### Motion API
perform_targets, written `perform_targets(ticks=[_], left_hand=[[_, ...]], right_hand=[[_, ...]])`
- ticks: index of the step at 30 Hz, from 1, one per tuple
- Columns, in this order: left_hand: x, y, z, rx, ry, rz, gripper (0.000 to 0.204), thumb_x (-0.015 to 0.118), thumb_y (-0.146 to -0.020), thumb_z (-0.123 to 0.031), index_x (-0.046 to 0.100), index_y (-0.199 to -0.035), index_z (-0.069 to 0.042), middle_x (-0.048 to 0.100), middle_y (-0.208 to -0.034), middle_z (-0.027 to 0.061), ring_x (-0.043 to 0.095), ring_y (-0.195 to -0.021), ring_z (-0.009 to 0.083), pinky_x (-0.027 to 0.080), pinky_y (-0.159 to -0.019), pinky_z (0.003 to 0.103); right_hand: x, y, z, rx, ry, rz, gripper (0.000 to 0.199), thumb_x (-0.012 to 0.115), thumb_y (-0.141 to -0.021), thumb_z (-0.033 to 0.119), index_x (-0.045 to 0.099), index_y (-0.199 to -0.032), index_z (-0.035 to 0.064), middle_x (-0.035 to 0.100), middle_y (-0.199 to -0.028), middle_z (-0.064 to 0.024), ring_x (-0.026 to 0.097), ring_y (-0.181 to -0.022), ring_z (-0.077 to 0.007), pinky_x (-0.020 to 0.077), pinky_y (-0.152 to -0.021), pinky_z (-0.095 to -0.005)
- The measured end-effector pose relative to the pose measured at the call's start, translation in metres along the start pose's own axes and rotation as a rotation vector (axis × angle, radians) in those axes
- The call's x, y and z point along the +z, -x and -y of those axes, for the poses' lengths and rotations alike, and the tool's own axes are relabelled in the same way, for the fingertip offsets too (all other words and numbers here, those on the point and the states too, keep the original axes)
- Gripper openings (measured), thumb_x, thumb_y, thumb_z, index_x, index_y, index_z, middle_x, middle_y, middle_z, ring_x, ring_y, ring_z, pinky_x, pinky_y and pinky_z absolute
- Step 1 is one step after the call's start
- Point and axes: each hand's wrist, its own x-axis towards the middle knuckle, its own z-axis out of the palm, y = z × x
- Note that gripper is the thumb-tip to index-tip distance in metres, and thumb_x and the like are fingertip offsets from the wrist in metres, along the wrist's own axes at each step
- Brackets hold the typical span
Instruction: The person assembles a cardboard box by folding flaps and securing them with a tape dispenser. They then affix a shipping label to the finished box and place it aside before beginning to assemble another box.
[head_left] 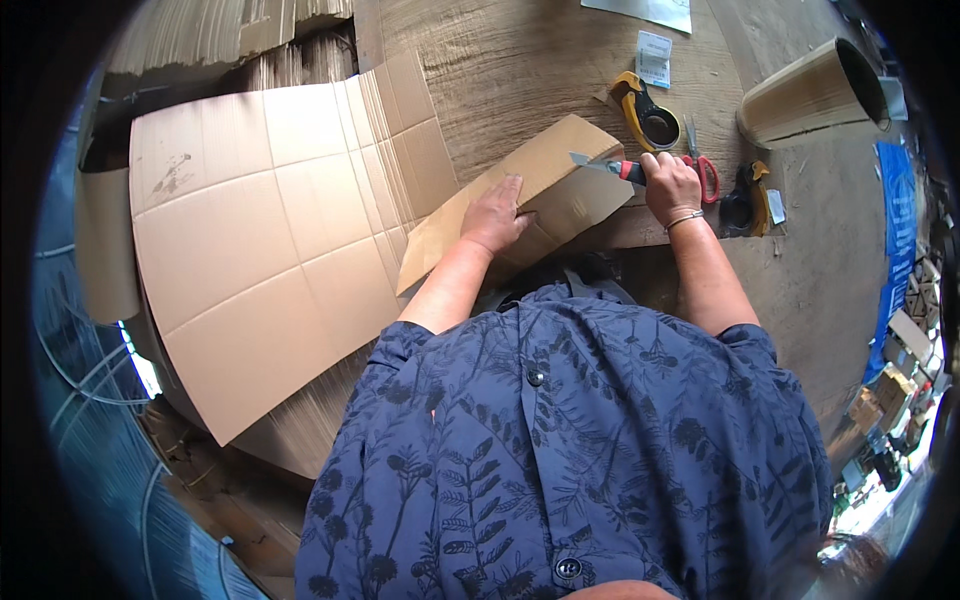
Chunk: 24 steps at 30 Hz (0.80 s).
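Observation:
A folded piece of brown cardboard lies at a slant on the table before me. My left hand rests on it, fingers stretched out and pressed flat. In my right hand is a utility knife with a red and black handle, gripped in closed fingers. Its blade points left over the far right end of the cardboard; whether it touches cannot be told. Red-handled scissors lie just right of my right hand, partly hidden by it. A large creased cardboard sheet spreads out to the left.
A yellow tape dispenser lies beyond the knife, and a black and yellow one to the right. Paper labels lie on the wooden table. A wide cardboard tube is at the far right, stacked cardboard at the far left.

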Motion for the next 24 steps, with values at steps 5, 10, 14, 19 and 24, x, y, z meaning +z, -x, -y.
perform_targets(ticks=[5,10,14,19,24], left_hand=[[-0.002,0.002,-0.003,0.027,0.025,-0.041,0.073,0.068,-0.084,-0.04,0.041,-0.142,-0.005,0.045,-0.145,0.016,0.043,-0.133,0.0296,0.035,-0.111,0.038],[-0.001,0.001,0.003,0.06,0.051,-0.062,0.073,0.069,-0.083,-0.039,0.042,-0.14,-0.004,0.047,-0.142,0.0165,0.044,-0.132,0.0305,0.036,-0.11,0.038],[-0.002,-0.001,0.004,0.069,0.008,-0.075,0.073,0.071,-0.081,-0.039,0.044,-0.14,-0.006,0.048,-0.142,0.0159,0.046,-0.13,0.0303,0.038,-0.108,0.038],[0.003,0.005,0.003,0.025,-0.018,0.001,0.072,0.071,-0.082,-0.038,0.043,-0.139,-0.005,0.048,-0.141,0.016,0.046,-0.13,0.0314,0.038,-0.108,0.038],[-0.002,0.002,0.007,0.05,-0.063,-0.044,0.074,0.07,-0.082,-0.04,0.042,-0.14,-0.003,0.047,-0.142,0.0169,0.044,-0.132,0.032,0.036,-0.11,0.039]], right_hand=[[0.001,0.004,0.001,0.026,-0.018,-0.02,0.006,0.055,-0.082,0.013,0.057,-0.087,0.0162,0.056,-0.077,-0.005,0.061,-0.073,-0.025,0.049,-0.06,-0.0398],[-0.004,0.009,0.024,0.185,-0.014,0.175,0.007,0.054,-0.085,0.013,0.056,-0.091,0.0143,0.061,-0.081,-0.0076,0.066,-0.075,-0.028,0.0532,-0.062,-0.0413],[0.015,0.021,0.034,0.229,-0.136,0.167,0.007,0.053,-0.085,0.015,0.055,-0.092,0.0128,0.062,-0.08,-0.0082,0.066,-0.072,-0.0288,0.053,-0.06,-0.0415],[0.008,0.005,-0.009,0.073,0.021,-0.06,0.005,0.05,-0.086,0.014,0.054,-0.085,0.0164,0.057,-0.071,-0.005,0.062,-0.064,-0.0245,0.0485,-0.054,-0.0398],[-0.007,0.094,-0.103,1.071,-0.222,0.442,0.032,0.056,-0.09,0.034,0.057,-0.112,0.0107,0.067,-0.107,-0.0224,0.065,-0.102,-0.0389,0.0507,-0.084,-0.0504]])
